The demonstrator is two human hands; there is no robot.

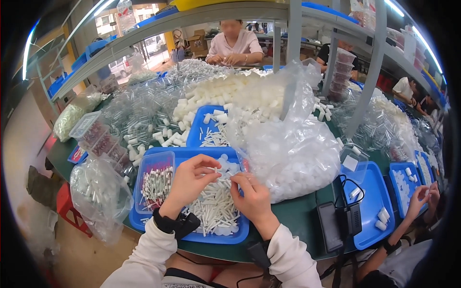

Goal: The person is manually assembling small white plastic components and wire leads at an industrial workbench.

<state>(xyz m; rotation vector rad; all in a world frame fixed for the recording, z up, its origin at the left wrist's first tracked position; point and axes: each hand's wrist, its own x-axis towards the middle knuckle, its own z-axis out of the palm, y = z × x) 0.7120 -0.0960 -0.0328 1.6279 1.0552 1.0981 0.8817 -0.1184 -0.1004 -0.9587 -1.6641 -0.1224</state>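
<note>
On the green table (297, 216) sits a blue tray (192, 154); both hands, left hand (189, 180) and right hand (250, 194), pinch one white tube (222, 178) lying crosswise between their closed fingertips.

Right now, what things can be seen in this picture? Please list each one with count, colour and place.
tray: one, blue, before the person, under both hands
sticks: many, white, loose in the tray
clear box: one, holds red-tipped sticks, left part of the tray
caps: a heap, white, middle of the table
big bag: one, clear, full of white caps, right of the tray
left bag: one, clear, at the table's left edge
table: one, green
far person: one, pink top, across the table
neighbour's hand: one, at the right, over another blue tray
left hand: pinches a small white piece
right hand: fingertips meet the left hand's
</note>
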